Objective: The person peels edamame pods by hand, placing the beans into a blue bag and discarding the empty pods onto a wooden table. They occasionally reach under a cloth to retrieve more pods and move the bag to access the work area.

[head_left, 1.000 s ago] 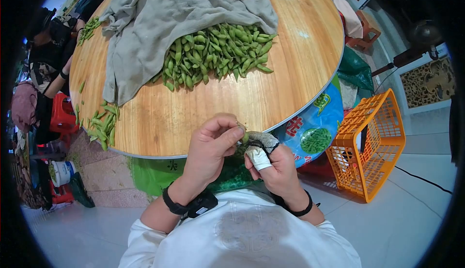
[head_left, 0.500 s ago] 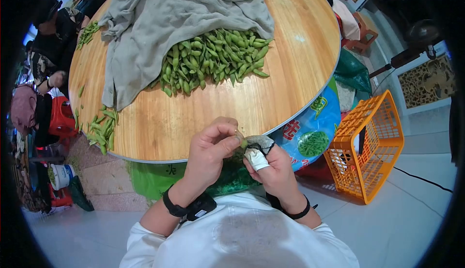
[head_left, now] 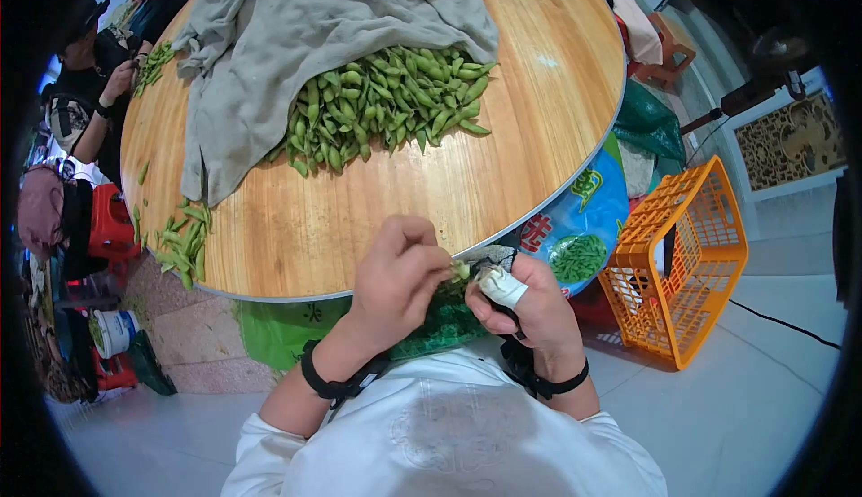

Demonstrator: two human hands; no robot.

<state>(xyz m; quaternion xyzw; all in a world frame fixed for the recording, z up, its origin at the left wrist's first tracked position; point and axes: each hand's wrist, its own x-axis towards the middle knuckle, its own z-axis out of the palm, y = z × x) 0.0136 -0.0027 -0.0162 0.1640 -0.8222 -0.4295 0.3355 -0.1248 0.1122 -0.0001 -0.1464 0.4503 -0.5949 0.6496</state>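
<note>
Left hand (head_left: 400, 268) and right hand (head_left: 530, 304), its thumb taped, pinch one edamame pod (head_left: 460, 271) between them at the round wooden surface's (head_left: 377, 219) near edge. A large pod pile (head_left: 386, 106) beside the grey cloth (head_left: 287, 39) remains unworked; most work appears left.

small green soybean pod (head_left: 460, 270), pinched between both hands' fingertips just off the round wooden table's near edge, mostly hidden by fingers.
</note>
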